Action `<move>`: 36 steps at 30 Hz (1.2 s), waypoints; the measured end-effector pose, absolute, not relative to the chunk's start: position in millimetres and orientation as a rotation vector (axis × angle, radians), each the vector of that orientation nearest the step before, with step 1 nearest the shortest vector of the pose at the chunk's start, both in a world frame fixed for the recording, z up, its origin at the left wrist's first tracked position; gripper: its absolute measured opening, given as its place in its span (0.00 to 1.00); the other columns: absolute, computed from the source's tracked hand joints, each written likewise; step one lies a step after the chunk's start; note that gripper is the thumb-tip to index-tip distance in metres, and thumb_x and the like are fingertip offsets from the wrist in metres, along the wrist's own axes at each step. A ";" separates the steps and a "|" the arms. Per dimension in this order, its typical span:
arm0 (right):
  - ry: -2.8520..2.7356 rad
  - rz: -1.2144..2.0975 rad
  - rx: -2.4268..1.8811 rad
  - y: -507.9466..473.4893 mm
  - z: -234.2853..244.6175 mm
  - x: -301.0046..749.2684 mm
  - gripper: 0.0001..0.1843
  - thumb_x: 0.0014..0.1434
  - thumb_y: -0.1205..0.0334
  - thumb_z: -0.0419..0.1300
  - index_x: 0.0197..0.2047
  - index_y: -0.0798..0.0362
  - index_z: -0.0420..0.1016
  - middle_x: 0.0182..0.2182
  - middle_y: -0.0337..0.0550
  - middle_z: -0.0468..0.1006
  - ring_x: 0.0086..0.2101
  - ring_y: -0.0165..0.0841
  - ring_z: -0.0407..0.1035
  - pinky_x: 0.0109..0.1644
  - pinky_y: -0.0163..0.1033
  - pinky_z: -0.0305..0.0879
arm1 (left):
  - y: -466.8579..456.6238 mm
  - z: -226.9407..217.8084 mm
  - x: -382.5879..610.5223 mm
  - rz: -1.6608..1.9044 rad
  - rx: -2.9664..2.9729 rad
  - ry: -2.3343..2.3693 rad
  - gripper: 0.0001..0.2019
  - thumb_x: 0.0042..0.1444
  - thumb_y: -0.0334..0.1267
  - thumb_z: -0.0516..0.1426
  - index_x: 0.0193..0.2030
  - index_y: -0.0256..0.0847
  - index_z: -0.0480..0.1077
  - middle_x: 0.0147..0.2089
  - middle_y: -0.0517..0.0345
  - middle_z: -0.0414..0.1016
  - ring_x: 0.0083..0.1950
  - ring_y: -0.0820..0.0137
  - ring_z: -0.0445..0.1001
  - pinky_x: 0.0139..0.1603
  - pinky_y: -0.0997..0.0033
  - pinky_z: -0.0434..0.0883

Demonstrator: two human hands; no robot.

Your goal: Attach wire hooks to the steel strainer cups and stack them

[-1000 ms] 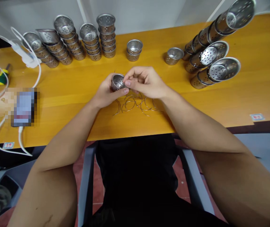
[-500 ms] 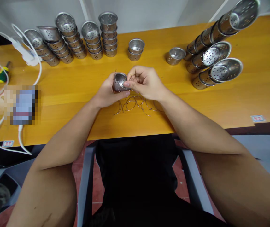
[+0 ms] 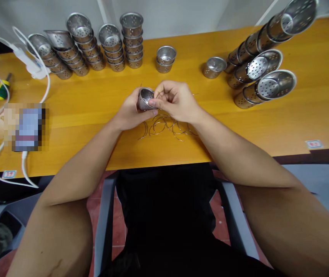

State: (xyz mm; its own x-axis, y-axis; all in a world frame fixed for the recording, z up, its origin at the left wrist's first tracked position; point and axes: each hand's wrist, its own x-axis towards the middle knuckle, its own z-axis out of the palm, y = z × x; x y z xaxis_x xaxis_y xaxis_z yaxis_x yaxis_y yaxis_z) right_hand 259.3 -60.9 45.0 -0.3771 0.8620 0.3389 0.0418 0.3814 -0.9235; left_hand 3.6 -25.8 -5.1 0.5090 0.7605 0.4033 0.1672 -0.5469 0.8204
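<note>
A small perforated metal strainer cup is tilted in my left hand, whose fingers wrap round its wall with the thumb below the rim. My right hand is closed in a pinch at the cup's right rim. Whatever lies between those fingertips is too small to make out. Several thin, curved metal wires lie on the table just below both hands.
Stacks of perforated cups stand at the back left, a short stack at the back middle. One cup sits beside leaning stacks on the right. A phone, white cable and screwdriver lie left.
Both hands stay almost in place at the cup. My right fingertips have shifted very slightly left along the rim.
</note>
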 end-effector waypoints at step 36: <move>-1.864 0.726 -0.855 -61.1 29.2 264.0 0.47 0.69 0.31 0.90 0.78 0.42 0.80 0.70 0.53 0.84 0.51 0.45 0.83 0.52 0.50 0.92 | -7.9 -23.0 5.8 1.202 2.016 0.705 0.57 0.61 0.88 0.78 0.82 0.58 0.66 0.77 0.48 0.84 0.75 0.48 0.86 0.79 0.31 0.89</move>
